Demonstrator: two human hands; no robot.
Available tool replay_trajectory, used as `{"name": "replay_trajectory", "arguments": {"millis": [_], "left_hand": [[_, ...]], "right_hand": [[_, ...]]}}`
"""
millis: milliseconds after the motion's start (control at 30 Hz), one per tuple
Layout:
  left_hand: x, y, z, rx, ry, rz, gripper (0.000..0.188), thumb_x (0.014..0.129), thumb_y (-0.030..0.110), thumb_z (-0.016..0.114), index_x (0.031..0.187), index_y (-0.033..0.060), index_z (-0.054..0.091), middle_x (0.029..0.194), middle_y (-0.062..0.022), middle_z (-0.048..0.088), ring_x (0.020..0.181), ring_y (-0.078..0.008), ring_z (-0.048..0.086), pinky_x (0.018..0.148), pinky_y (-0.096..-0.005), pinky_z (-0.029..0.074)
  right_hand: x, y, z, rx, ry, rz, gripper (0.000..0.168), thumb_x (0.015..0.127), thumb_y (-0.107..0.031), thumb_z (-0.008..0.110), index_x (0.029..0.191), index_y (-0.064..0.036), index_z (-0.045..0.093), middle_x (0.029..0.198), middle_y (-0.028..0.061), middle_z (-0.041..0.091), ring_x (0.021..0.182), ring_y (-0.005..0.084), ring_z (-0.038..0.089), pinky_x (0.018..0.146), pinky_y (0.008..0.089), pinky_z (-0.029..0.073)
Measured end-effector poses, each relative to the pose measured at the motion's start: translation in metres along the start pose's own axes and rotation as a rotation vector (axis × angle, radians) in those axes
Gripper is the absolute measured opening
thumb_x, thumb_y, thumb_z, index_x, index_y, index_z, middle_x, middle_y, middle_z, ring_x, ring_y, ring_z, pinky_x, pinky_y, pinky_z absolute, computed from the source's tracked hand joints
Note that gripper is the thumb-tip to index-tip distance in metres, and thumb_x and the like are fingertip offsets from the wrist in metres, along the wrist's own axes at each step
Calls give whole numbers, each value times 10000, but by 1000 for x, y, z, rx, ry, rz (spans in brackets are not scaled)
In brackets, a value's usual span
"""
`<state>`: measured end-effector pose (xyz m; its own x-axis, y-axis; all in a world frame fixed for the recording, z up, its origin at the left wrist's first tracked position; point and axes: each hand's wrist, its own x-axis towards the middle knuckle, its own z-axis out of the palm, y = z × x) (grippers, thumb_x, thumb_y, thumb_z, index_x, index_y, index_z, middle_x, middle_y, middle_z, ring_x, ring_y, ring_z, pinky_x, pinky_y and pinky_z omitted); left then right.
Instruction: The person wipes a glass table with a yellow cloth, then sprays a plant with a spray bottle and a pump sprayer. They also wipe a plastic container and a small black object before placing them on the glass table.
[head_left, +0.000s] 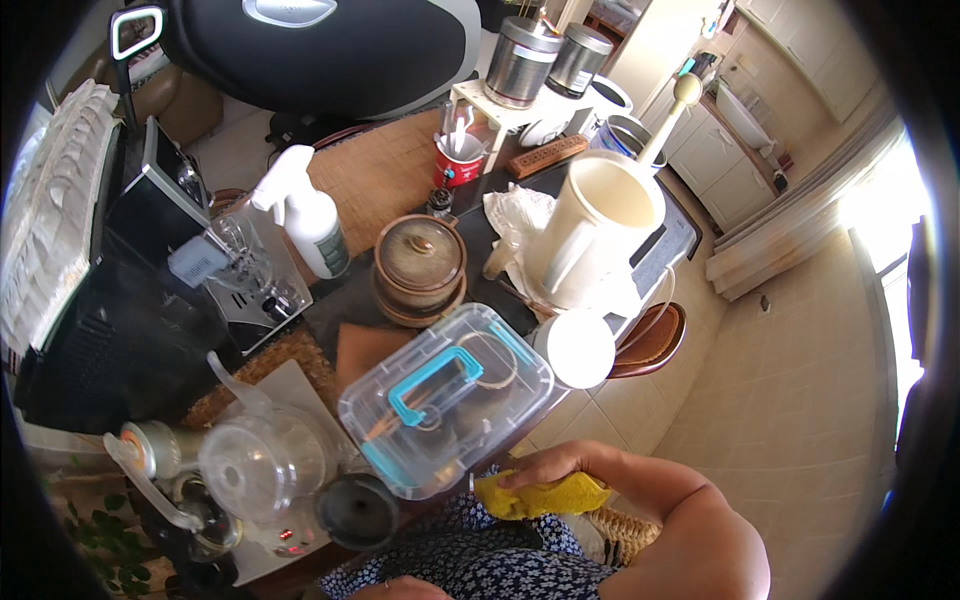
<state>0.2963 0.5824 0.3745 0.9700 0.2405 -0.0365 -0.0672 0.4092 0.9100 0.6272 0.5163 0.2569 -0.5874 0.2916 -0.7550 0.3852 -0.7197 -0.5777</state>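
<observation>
My right hand (553, 461) grips a yellow cloth (544, 496) at the near table edge, just right of a clear plastic box (480, 420) with a turquoise handle. At the bottom rim, only part of my left hand (405, 589) shows, with a ring on one finger. It rests against the floral clothing, and its fingers are mostly cut off by the picture's edge. Beyond the box stands a brown lidded ceramic pot (420, 259). A jar with a white lid (579, 349) touches the box's right end.
Left of the box are a glass teapot (262, 457) and a dark round bowl (358, 511). Farther back stand a white spray bottle (307, 214), a cream plastic jug (600, 217) and a red cup of cutlery (457, 159). Metal canisters (523, 64) top a small white rack (499, 112).
</observation>
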Motion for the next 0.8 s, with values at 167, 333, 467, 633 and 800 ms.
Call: {"name": "replay_trajectory", "arguments": {"millis": [167,333,467,633,800], "left_hand": [[57,-11,46,496,279,157,456,790,178,650,1164,-27,486,1040,-138,563,881,-224,569,783,-330,457],[186,1,76,1509,630,299,772,697,377,738,1281,17,386,1255,-239,454,1199,-359,420,1011,-442,334],[276,-6,72,2031,605,-94,988,635,488,740,1370,31,262,1277,-281,422,1257,-391,349,1103,-451,141],[303,-11,54,1855,344,-310,1034,504,508,774,1344,126,307,1129,-264,529,1119,-380,482,1045,-529,206],[305,-29,53,1867,384,-83,871,518,426,746,1264,172,376,1119,-252,515,1117,-369,477,1039,-500,242]], "right_hand": [[-2,54,-8,-71,83,-184,631,921,-477,392,1314,16,370,1247,179,477,1129,245,462,951,332,359],[-23,112,0,-119,193,-302,674,908,-508,405,1319,24,352,1208,181,501,1126,249,463,950,337,359],[-94,103,14,-32,371,-266,703,894,-525,433,1326,23,344,1205,155,509,1126,218,462,940,320,365],[-135,131,22,363,499,-471,610,914,-445,463,1310,12,386,1212,123,518,1139,176,454,950,301,365],[-145,147,22,991,622,-634,492,906,-378,491,1237,-14,460,1167,163,557,1051,292,555,891,421,448]]}}
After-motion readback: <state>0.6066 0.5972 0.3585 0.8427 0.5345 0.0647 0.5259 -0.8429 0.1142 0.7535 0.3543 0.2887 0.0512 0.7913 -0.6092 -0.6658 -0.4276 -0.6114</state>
